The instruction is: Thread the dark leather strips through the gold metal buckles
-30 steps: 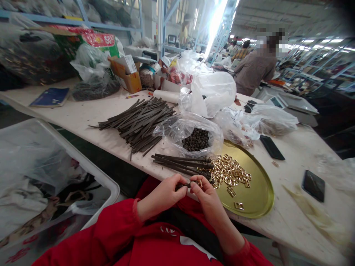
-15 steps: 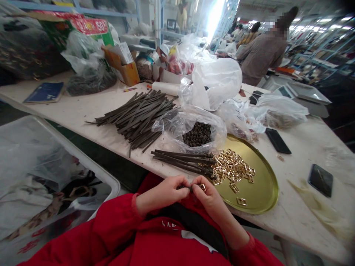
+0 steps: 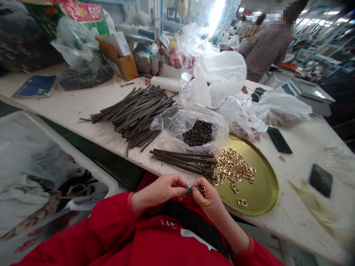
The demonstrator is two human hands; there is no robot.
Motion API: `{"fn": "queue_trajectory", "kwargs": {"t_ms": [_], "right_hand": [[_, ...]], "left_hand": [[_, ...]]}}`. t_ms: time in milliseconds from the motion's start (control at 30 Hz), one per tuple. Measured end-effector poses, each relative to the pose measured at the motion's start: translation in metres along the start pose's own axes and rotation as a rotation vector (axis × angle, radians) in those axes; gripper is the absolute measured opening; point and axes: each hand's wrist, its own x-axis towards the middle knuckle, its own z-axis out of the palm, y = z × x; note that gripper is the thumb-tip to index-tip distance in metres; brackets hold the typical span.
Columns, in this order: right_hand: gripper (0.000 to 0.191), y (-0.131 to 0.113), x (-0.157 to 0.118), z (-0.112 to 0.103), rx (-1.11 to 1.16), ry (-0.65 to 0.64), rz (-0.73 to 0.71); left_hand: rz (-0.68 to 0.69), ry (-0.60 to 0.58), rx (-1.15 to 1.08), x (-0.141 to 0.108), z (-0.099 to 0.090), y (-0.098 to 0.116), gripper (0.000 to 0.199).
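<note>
Close to my body, at the table's front edge, both hands pinch one short dark strap. My left hand is closed on its left part, and my right hand is closed by the gold buckle at its right end. Much of the strap is hidden by my fingers. Just beyond lie several dark straps side by side, their right ends reaching a heap of gold buckles on a round gold tray. Behind them, an open plastic bag holds small dark loops.
A large pile of loose dark straps lies left of the bag. Two black phones rest on the right. Plastic bags and boxes stand at the back. A white bin is at lower left. A person stands beyond.
My hands have drawn slightly apart, the left one moving a little left, so more of the strap shows between them. The camera view has shifted slightly.
</note>
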Motion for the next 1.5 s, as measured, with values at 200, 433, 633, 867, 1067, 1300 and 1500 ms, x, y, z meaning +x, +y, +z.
{"fn": "queue_trajectory", "kwargs": {"t_ms": [200, 433, 633, 867, 1067, 1300, 1500], "right_hand": [[0.008, 0.0, -0.007, -0.001, 0.038, -0.065, 0.007], [0.005, 0.0, -0.016, -0.004, -0.119, -0.106, -0.106], [0.004, 0.002, -0.02, -0.001, -0.141, -0.042, -0.163], [0.007, 0.001, -0.027, -0.004, -0.139, -0.034, -0.153], [0.027, -0.012, -0.033, -0.007, 0.159, -0.114, -0.001], [0.036, -0.002, -0.042, -0.008, 0.601, -0.233, 0.181], [0.037, -0.003, -0.039, -0.004, 0.39, -0.159, 0.144]], "left_hand": [[-0.01, -0.048, 0.025, -0.005, -0.001, 0.005, 0.011], [-0.001, -0.076, 0.061, -0.006, 0.003, 0.003, 0.014], [0.025, -0.041, 0.093, -0.007, 0.012, -0.001, 0.018], [0.014, -0.024, 0.103, -0.01, 0.02, -0.007, 0.025], [-0.019, -0.089, 0.359, -0.023, 0.018, 0.006, 0.018], [-0.064, -0.021, 0.318, -0.026, 0.021, 0.005, 0.022], [-0.061, -0.016, 0.247, -0.023, 0.021, 0.001, 0.02]]}}
